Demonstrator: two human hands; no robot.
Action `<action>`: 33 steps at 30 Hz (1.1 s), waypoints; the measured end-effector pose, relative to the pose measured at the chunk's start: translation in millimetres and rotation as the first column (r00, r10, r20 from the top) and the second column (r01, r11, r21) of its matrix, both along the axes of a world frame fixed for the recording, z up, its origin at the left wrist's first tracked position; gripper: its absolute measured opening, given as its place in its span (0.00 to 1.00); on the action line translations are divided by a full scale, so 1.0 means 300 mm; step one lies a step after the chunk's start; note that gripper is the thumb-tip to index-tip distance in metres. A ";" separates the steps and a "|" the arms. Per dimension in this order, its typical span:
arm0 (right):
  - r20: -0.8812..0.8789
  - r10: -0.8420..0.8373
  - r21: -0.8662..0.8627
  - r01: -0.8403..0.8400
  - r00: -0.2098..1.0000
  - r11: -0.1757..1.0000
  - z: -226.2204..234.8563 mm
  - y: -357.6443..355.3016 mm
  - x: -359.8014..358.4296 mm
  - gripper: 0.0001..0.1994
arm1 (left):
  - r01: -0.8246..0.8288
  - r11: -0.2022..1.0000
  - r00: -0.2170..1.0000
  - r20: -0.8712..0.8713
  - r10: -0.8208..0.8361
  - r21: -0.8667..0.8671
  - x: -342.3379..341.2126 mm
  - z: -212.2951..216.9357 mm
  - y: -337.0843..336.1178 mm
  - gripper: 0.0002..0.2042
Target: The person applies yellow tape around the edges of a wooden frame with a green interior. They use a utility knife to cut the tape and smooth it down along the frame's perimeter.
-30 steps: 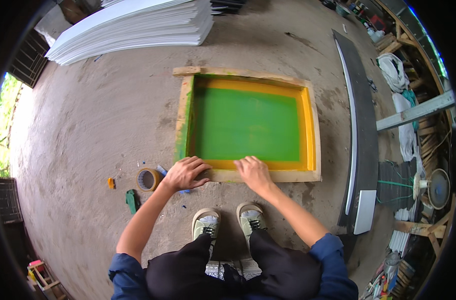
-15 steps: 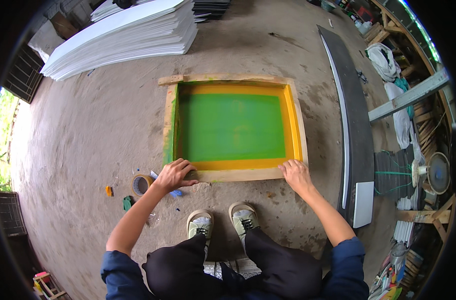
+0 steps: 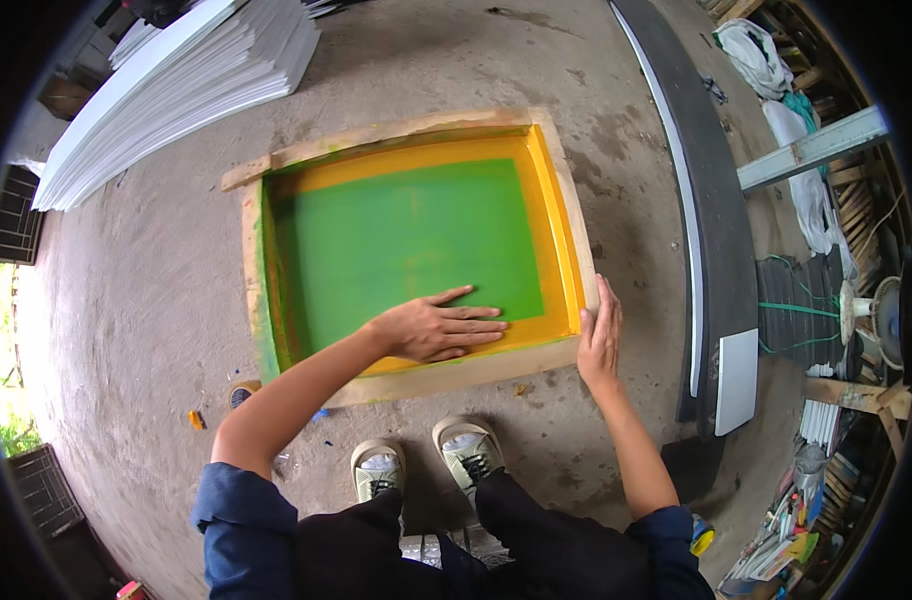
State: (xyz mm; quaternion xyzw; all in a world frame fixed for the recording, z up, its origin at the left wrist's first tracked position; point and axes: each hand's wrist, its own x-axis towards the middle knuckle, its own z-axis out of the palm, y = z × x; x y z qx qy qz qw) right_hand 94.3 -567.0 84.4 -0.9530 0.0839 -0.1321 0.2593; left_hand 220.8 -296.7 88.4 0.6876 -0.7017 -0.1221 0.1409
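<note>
A wooden screen printing frame (image 3: 446, 372) stands before me, its mesh (image 3: 406, 235) green in the middle with a yellow-orange border. My left hand (image 3: 438, 327) reaches over the near bar with its fingers stretched out and spread, palm down over the lower part of the mesh. Whether it presses on the mesh, I cannot tell. At the near right corner my right hand (image 3: 601, 335) grips the frame's side bar, thumb on the inner side and fingers along the outer side. What lies under the frame is hidden.
Stacked white sheets (image 3: 191, 95) lie at the far left. Along the right runs a long dark board (image 3: 711, 220) with a white panel (image 3: 737, 383) near its close end. A tape roll (image 3: 244, 392) sits by the frame's near left corner. My shoes (image 3: 468, 450) are just in front.
My left hand has left the near left corner and moved right, over the mesh. My right hand has shifted onto the right side bar. The frame appears further left and tilted in view.
</note>
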 end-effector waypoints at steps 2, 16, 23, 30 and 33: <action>-0.005 0.009 0.007 -0.009 1.000 1.000 0.009 0.000 -0.001 0.24 | -0.018 0.998 1.000 0.025 0.019 -0.060 -0.004 -0.016 -0.111 0.24; 0.071 0.014 -0.056 -0.010 0.997 0.998 0.023 -0.009 0.017 0.22 | -0.222 0.974 0.893 -0.411 0.184 -0.045 -0.066 0.000 -0.396 0.20; 0.073 0.017 -0.073 -0.011 0.997 0.997 0.021 -0.013 0.012 0.22 | -0.291 0.955 0.855 -0.465 0.230 -0.064 -0.084 0.009 -0.339 0.18; 0.084 0.036 -0.055 -0.031 0.996 0.998 -0.007 -0.026 0.006 0.22 | -0.188 0.978 0.976 0.132 0.175 0.088 -0.001 0.034 0.138 0.27; 0.078 0.046 -0.061 -0.042 0.996 0.997 -0.006 -0.023 0.011 0.23 | -0.383 0.906 0.899 0.300 0.320 0.181 -0.001 0.097 0.263 0.30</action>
